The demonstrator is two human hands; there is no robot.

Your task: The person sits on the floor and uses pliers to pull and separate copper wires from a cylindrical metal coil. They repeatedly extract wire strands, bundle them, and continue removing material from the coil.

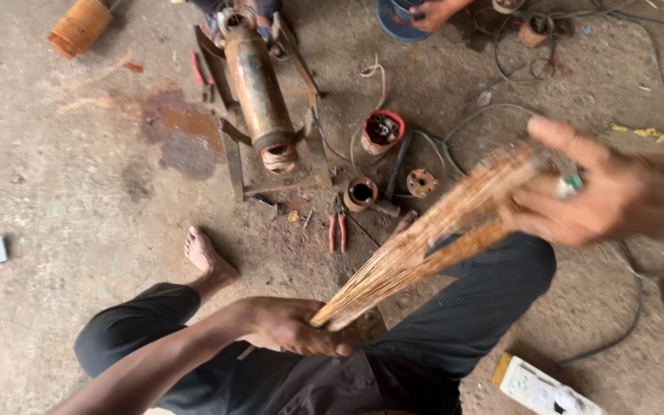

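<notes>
One bundle of copper wire (pixel 424 246), two pairs of red-handled pliers (pixel 337 224), one long rusty cylinder (pixel 259 88) on one metal stand (pixel 234 157), and two small round caps (pixel 360 192)

Black trousers (pixel 493 292) and a black top; feet bare. A ring with a green stone (pixel 568 185) sits on the right hand (pixel 601 192), beside the knuckles.

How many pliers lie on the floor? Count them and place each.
2. Red-handled pliers lie below the motor stand, beside the small rusty rings. Another red-handled pair lies left of the stand's top. Others may be hidden.
</notes>
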